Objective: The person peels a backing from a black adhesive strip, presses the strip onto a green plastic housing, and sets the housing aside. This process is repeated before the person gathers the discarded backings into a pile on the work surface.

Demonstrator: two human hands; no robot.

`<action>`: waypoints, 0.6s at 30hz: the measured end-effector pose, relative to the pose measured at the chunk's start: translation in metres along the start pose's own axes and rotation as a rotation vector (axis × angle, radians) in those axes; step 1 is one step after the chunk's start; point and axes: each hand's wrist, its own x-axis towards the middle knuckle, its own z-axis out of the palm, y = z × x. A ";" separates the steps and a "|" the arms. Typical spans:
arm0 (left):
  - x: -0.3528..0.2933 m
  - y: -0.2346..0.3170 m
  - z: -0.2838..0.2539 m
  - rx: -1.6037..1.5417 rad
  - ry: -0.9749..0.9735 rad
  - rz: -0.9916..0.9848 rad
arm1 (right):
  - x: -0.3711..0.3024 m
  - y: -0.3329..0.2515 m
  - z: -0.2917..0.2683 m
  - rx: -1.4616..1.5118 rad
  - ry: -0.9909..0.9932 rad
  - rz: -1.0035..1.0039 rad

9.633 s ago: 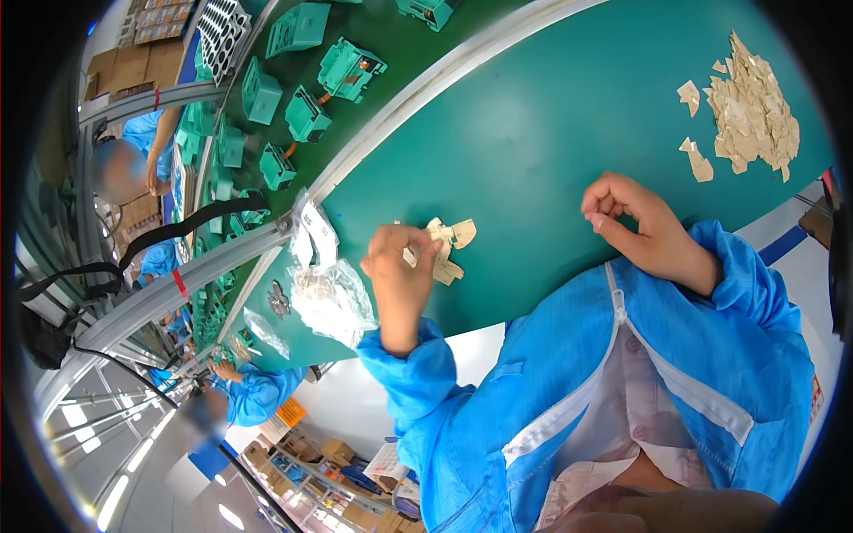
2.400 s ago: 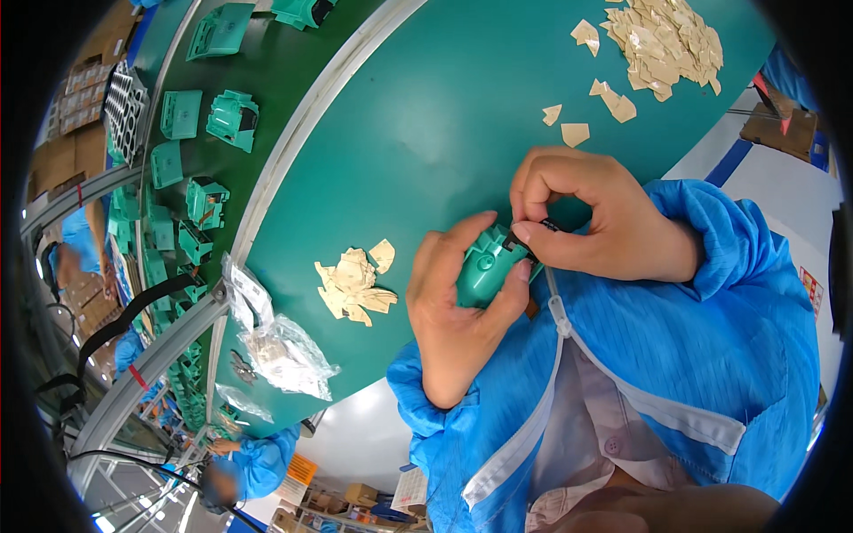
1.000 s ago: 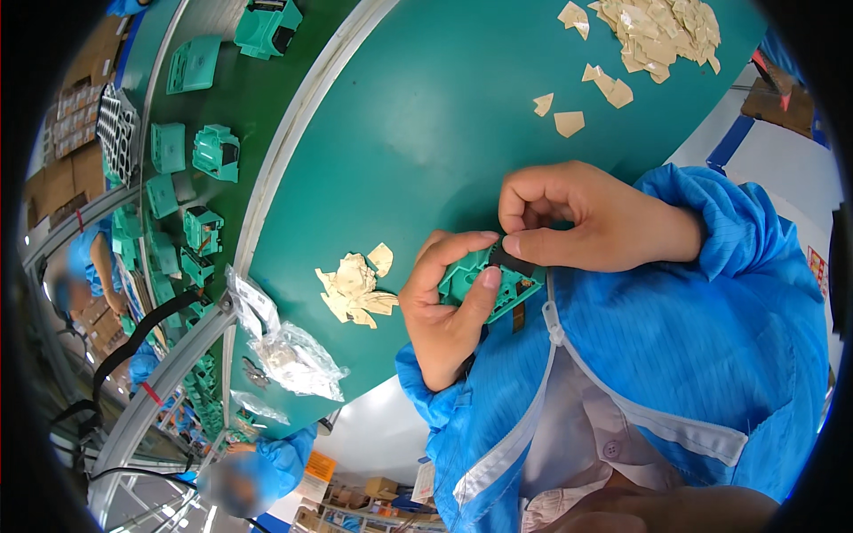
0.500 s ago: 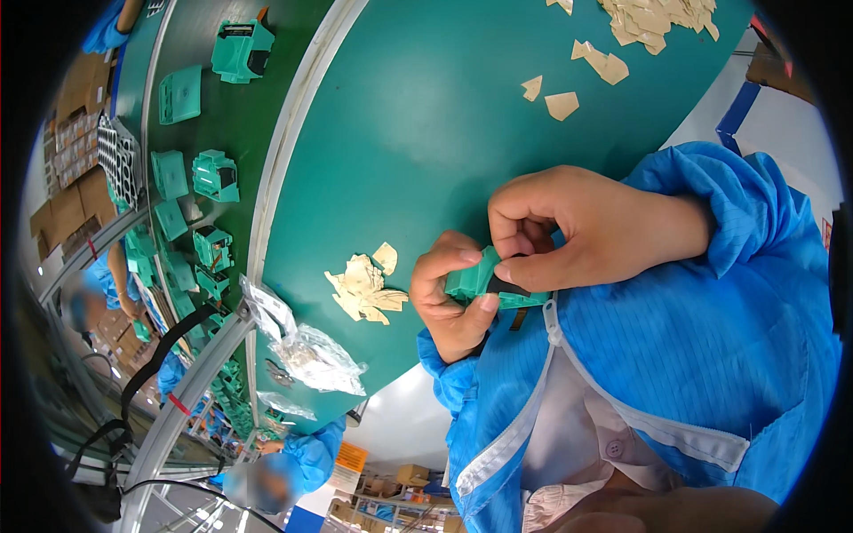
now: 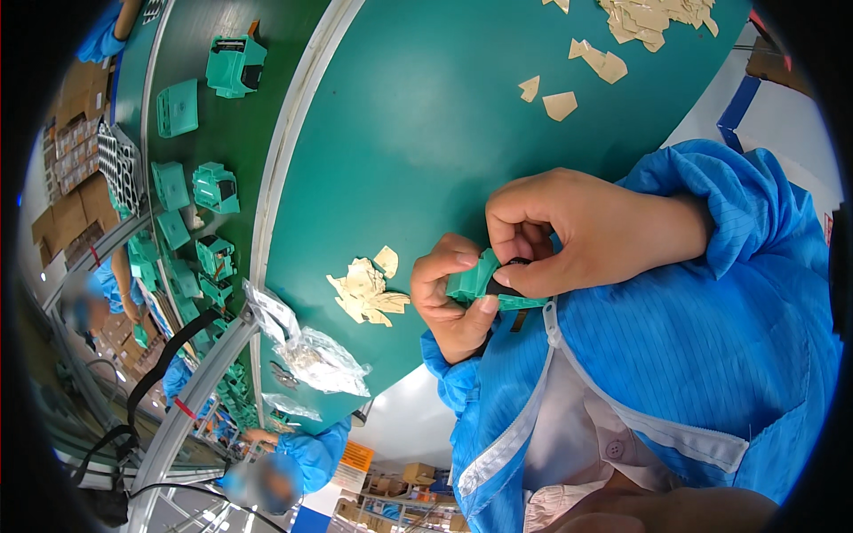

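My left hand (image 5: 451,293) grips a small green plastic housing (image 5: 469,282) by its left end, thumb below and fingers above. Against the right part of the housing, the thumb and curled fingers of my right hand (image 5: 569,233) pinch a black piece (image 5: 508,277) set in it. A short amber strip (image 5: 519,321) sticks out under the housing. The housing is held just in front of my blue jacket, over the near edge of the green table. Part of it is hidden behind my right thumb and fingers.
Left of my hands lies a small pile of cream paper pieces (image 5: 362,291); a larger heap (image 5: 657,18) is at the far right. Clear plastic bags (image 5: 324,360) lie at the table's left corner. Beyond a pale rail (image 5: 286,142), green housings (image 5: 236,67) stand on a belt. Co-workers (image 5: 306,457) are at left.
My right thumb and fingers have shifted slightly on the black piece, showing more of it. Housings beyond the rail appear slightly shifted.
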 end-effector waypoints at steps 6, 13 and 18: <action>0.002 0.000 0.001 -0.013 0.006 0.010 | 0.002 -0.003 -0.001 -0.009 -0.003 0.014; 0.004 -0.001 0.003 -0.015 0.001 0.017 | 0.002 0.000 -0.002 -0.033 0.009 0.000; 0.005 -0.005 -0.002 -0.026 -0.049 0.083 | 0.000 0.005 -0.001 -0.050 0.037 -0.060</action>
